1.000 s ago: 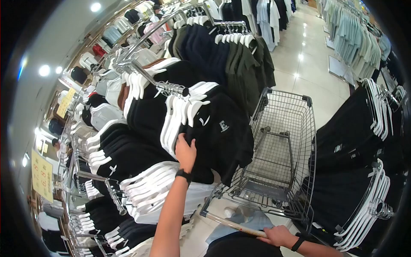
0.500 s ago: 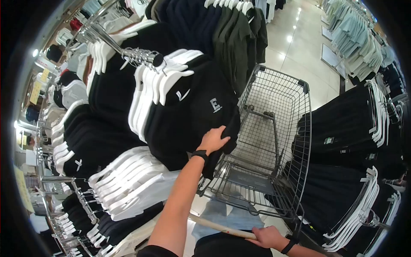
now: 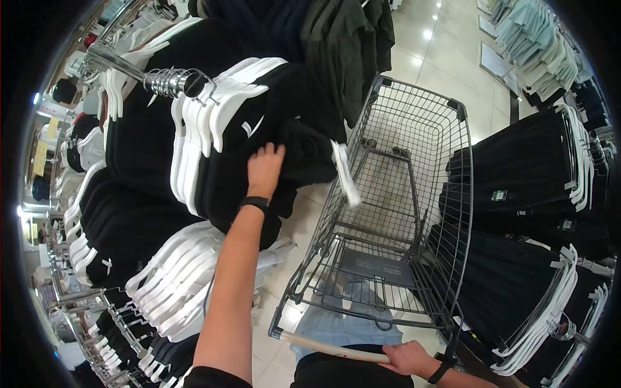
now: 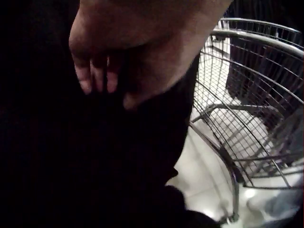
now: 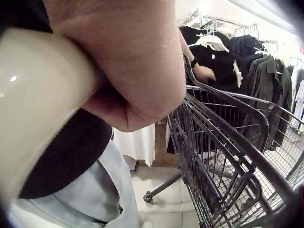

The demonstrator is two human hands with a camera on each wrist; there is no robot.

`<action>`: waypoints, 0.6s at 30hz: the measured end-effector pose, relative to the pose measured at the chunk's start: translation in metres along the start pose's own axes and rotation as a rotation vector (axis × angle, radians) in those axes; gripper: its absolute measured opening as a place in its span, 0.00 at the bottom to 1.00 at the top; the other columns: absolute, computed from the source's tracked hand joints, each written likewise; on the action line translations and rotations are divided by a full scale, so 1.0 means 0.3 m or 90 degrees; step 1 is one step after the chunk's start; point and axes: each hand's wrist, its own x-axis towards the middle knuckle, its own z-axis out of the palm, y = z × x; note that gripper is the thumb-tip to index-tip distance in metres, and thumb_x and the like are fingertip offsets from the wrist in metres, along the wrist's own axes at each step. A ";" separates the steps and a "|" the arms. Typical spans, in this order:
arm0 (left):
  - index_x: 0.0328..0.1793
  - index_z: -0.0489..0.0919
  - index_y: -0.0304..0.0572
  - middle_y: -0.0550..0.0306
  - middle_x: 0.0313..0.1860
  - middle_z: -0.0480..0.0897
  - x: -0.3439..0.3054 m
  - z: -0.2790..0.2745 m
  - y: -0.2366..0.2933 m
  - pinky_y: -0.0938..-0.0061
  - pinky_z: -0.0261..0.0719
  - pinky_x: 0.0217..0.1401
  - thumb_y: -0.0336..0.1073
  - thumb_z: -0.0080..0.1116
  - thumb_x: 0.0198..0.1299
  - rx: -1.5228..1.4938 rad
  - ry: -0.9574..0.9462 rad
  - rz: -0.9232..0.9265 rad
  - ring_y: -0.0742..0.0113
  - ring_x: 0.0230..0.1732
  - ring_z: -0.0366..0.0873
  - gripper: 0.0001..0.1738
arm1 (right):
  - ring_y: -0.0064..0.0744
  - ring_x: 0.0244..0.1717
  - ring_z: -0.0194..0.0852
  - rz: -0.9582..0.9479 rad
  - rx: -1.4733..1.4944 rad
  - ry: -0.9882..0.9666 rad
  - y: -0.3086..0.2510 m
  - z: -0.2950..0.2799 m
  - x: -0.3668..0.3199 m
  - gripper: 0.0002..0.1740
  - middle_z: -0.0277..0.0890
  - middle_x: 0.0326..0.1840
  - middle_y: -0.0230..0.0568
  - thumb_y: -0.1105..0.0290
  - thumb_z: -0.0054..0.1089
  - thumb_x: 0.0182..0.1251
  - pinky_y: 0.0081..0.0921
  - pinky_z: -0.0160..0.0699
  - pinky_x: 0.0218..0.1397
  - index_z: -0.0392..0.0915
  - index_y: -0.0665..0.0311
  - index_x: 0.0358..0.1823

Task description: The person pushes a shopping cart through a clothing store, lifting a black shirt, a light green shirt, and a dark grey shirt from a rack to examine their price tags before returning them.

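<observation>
Black T-shirts [image 3: 233, 171] hang on white hangers [image 3: 187, 155] at the left, the front one with a small white mark near its collar. My left hand [image 3: 264, 169] lies against this front shirt, fingers extended and thumb apart from them. In the left wrist view the fingers [image 4: 97, 78] point down over dark cloth. Part of the shirt is swung toward the cart, with a blurred white tag [image 3: 346, 174] hanging off it over the cart's near side. My right hand [image 3: 409, 357] grips the pale handle [image 3: 330, 348] of the shopping cart [image 3: 464, 213].
The metal rack rail [image 3: 119, 61] ends in hanger hooks just above the shirts. White garments [image 3: 178, 278] hang lower left, dark green shirts [image 3: 349, 52] farther ahead. Black trousers [image 3: 511, 174] on hangers line the cart's right side. A tiled aisle [image 3: 433, 61] runs ahead.
My left hand went from the hangers down to the shirt's lower edge, then back left and up across its front. The white tag has come into view. The right hand stays on the handle.
</observation>
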 end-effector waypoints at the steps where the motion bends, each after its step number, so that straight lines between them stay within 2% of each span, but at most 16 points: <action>1: 0.55 0.86 0.56 0.56 0.53 0.83 -0.015 0.058 0.023 0.61 0.87 0.54 0.33 0.59 0.67 0.026 -0.149 0.032 0.54 0.58 0.85 0.13 | 0.58 0.26 0.84 0.000 0.002 -0.005 0.002 -0.004 0.003 0.31 0.84 0.25 0.45 0.36 0.53 0.78 0.52 0.78 0.26 0.75 0.60 0.43; 3: 0.63 0.88 0.59 0.51 0.62 0.85 -0.159 0.204 0.057 0.59 0.85 0.62 0.38 0.62 0.67 0.079 -0.115 0.162 0.51 0.66 0.83 0.19 | 0.58 0.26 0.84 0.004 0.009 -0.009 0.007 0.002 0.003 0.31 0.84 0.25 0.45 0.36 0.53 0.78 0.52 0.78 0.26 0.75 0.60 0.43; 5: 0.70 0.86 0.59 0.47 0.70 0.84 -0.210 0.224 0.141 0.51 0.78 0.74 0.43 0.66 0.67 -0.093 -0.621 0.040 0.47 0.73 0.79 0.25 | 0.58 0.26 0.84 0.009 0.014 -0.014 0.011 0.005 0.003 0.31 0.84 0.25 0.45 0.36 0.53 0.78 0.52 0.78 0.26 0.75 0.60 0.43; 7: 0.71 0.85 0.56 0.48 0.69 0.85 -0.287 0.271 0.169 0.45 0.71 0.80 0.48 0.68 0.67 -0.253 -0.767 -0.064 0.45 0.75 0.77 0.27 | 0.58 0.26 0.84 0.011 0.018 -0.017 0.012 0.004 0.003 0.30 0.84 0.25 0.45 0.36 0.53 0.78 0.52 0.78 0.26 0.75 0.60 0.43; 8: 0.71 0.85 0.56 0.48 0.69 0.85 -0.306 0.280 0.171 0.45 0.71 0.80 0.48 0.68 0.67 -0.254 -0.768 -0.067 0.45 0.75 0.77 0.27 | 0.58 0.26 0.84 0.009 0.016 -0.020 0.013 0.005 0.002 0.30 0.84 0.25 0.45 0.36 0.53 0.78 0.52 0.78 0.26 0.75 0.60 0.43; 10: 0.75 0.82 0.52 0.44 0.77 0.79 -0.316 0.227 0.167 0.42 0.62 0.86 0.48 0.67 0.67 -0.378 -0.771 -0.057 0.40 0.81 0.70 0.30 | 0.58 0.26 0.84 0.007 0.016 -0.016 0.012 0.009 0.004 0.30 0.84 0.26 0.45 0.36 0.54 0.78 0.53 0.78 0.26 0.75 0.60 0.43; 11: 0.75 0.82 0.52 0.44 0.77 0.79 -0.319 0.197 0.161 0.42 0.62 0.86 0.48 0.67 0.67 -0.378 -0.769 -0.061 0.40 0.81 0.70 0.30 | 0.58 0.26 0.84 0.004 0.013 -0.017 0.015 0.012 0.005 0.30 0.84 0.26 0.45 0.36 0.54 0.78 0.53 0.78 0.26 0.75 0.60 0.43; 13: 0.75 0.81 0.48 0.42 0.84 0.69 -0.314 0.100 0.143 0.49 0.46 0.92 0.49 0.62 0.68 -0.263 -0.355 0.054 0.43 0.89 0.56 0.31 | 0.59 0.26 0.84 0.002 0.009 -0.023 0.022 0.014 0.007 0.30 0.84 0.26 0.45 0.36 0.54 0.78 0.53 0.77 0.26 0.75 0.60 0.44; 15: 0.80 0.76 0.47 0.43 0.90 0.60 -0.271 -0.046 0.108 0.51 0.37 0.94 0.45 0.56 0.71 -0.013 -0.188 0.092 0.43 0.92 0.45 0.32 | 0.59 0.26 0.84 -0.001 0.007 -0.020 0.017 0.006 0.007 0.30 0.84 0.26 0.45 0.36 0.54 0.78 0.53 0.77 0.26 0.75 0.60 0.43; 16: 0.81 0.76 0.47 0.45 0.90 0.60 -0.298 0.005 0.068 0.50 0.31 0.94 0.42 0.49 0.74 -0.003 -0.203 0.062 0.46 0.93 0.44 0.30 | 0.59 0.26 0.84 -0.001 0.009 -0.016 0.014 0.004 0.006 0.30 0.84 0.26 0.46 0.36 0.54 0.77 0.54 0.77 0.26 0.76 0.60 0.43; 17: 0.82 0.75 0.49 0.45 0.90 0.59 -0.362 0.111 0.027 0.49 0.31 0.94 0.40 0.45 0.77 0.046 -0.301 0.005 0.46 0.93 0.43 0.29 | 0.59 0.26 0.84 -0.006 0.003 -0.018 0.011 0.003 0.005 0.30 0.84 0.26 0.46 0.36 0.54 0.77 0.54 0.77 0.26 0.76 0.60 0.43; 18: 0.80 0.77 0.49 0.44 0.89 0.61 -0.425 0.218 -0.026 0.49 0.33 0.94 0.46 0.53 0.73 0.098 -0.418 -0.012 0.45 0.92 0.46 0.31 | 0.58 0.26 0.84 -0.005 -0.006 -0.011 0.010 0.000 0.005 0.31 0.84 0.25 0.46 0.36 0.54 0.77 0.54 0.77 0.26 0.76 0.60 0.43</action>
